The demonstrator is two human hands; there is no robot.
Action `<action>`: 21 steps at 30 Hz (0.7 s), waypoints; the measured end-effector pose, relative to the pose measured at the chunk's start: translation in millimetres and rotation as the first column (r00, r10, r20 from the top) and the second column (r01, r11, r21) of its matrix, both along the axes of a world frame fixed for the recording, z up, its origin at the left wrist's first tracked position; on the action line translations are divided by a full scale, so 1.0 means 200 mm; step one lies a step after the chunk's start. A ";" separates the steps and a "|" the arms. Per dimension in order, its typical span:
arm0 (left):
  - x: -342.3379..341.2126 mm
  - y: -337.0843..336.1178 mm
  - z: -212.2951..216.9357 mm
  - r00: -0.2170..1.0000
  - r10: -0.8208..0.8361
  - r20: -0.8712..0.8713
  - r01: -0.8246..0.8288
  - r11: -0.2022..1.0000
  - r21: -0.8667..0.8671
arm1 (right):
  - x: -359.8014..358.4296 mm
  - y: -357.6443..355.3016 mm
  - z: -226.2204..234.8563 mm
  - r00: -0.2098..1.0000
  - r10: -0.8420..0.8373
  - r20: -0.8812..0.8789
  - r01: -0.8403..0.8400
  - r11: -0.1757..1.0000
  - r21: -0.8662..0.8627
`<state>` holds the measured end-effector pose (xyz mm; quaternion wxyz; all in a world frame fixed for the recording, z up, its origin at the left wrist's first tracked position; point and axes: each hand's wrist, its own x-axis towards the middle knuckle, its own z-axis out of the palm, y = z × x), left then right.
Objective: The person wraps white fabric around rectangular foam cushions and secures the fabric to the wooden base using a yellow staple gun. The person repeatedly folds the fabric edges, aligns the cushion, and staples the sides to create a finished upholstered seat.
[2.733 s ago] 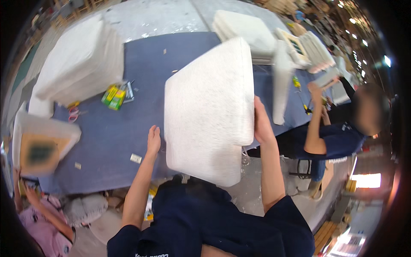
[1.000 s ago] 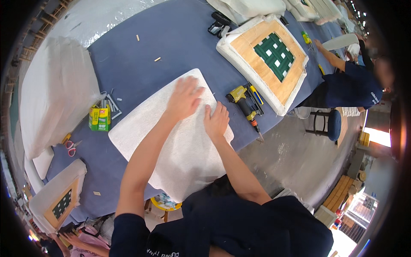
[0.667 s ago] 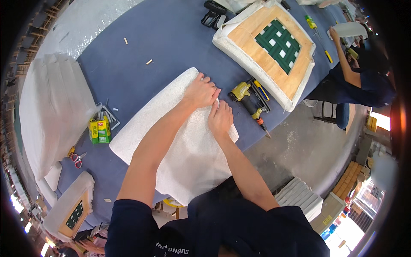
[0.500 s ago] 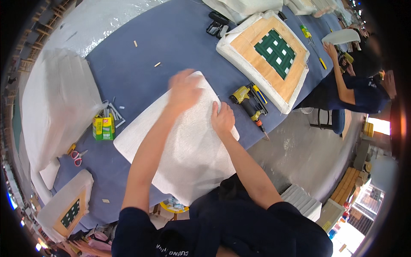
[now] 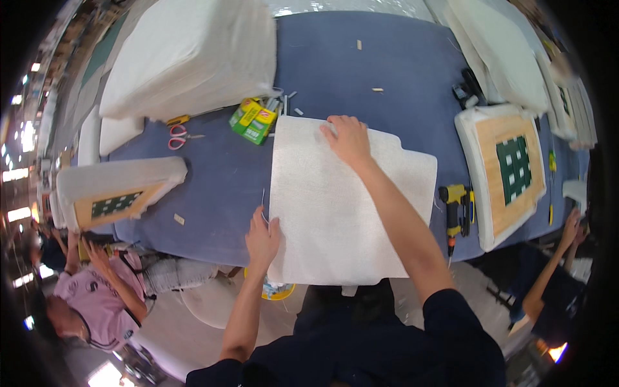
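Observation:
A white fabric-covered seat panel [image 5: 335, 206] with a notched far right corner lies in front of me, overhanging the table's near edge. At its left edge is my left hand [image 5: 263, 244], thumb against the border and the other fingers apart from it. A thin pale strand [image 5: 263, 198] stands out by those fingertips; whether they touch it I cannot tell. My right hand [image 5: 349, 140] reaches across the panel and grips its far edge, fingers curled over the rim and thumb on top.
Left on the blue-covered table [image 5: 219, 193] are a yellow-green box [image 5: 253, 120], red-handled scissors [image 5: 178, 137] and a padded seat [image 5: 122, 180]. A yellow-black nail gun [image 5: 454, 209] lies right, beside a wood-backed seat [image 5: 509, 174]. White wrapped stacks [image 5: 187, 58] stand behind. Co-workers are at both sides.
My view has swung left and the panel has turned to lie squarer to me. My left hand went from the far edge to the left edge; my right hand from the right edge to the far edge.

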<state>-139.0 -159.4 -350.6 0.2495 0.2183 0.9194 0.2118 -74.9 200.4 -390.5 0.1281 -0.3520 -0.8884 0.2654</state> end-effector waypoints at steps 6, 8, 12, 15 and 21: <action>-0.52 0.77 -0.07 0.825 -0.268 -0.497 0.439 0.858 0.266 | -0.10 -0.23 -0.03 0.992 -0.033 -0.123 0.071 0.944 0.322; -0.62 0.98 -0.20 0.827 -0.285 -0.484 0.452 0.849 0.273 | -0.21 -0.23 -0.05 0.992 -0.047 -0.117 0.086 0.931 0.354; -0.62 1.19 -0.37 0.904 -0.240 -0.354 0.316 0.932 0.177 | -0.35 -0.20 -0.11 0.978 -0.153 0.143 0.109 0.954 0.279; -0.63 1.33 -0.40 0.873 -0.175 -0.454 0.233 0.970 0.073 | -0.43 -0.09 -0.17 0.984 -0.167 0.066 0.141 0.946 0.292; -0.68 1.39 -0.32 0.834 -0.199 -0.515 0.288 0.953 0.098 | -0.39 0.00 -0.13 0.989 -0.140 -0.040 0.145 0.977 0.158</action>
